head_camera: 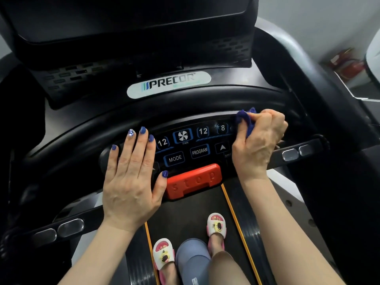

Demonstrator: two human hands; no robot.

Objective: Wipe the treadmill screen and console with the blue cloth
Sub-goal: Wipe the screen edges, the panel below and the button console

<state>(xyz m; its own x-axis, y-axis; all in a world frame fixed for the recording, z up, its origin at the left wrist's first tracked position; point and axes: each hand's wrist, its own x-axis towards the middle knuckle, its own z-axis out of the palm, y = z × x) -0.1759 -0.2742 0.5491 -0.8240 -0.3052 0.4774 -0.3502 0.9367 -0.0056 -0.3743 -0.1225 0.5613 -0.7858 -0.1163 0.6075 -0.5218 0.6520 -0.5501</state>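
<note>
Blue cloth (245, 121) bunched in right hand (259, 140), fingers clenched round it, pressed on console (185, 149) right end by button 8; left hand (131, 182) flat, fingers straight, resting on console left side; red stop bar (193, 179) between hands

- Left hand (131, 182) flat on left side of black treadmill console (197, 140), just left of red stop bar (193, 181).
- Right hand (259, 140) on console's right end, bunched blue cloth (244, 120) in its grip.
- Dark screen (127, 15) behind & above console; oval Precor badge (168, 84) btwn them.
- Black belt (195, 212) below stop bar.
</note>
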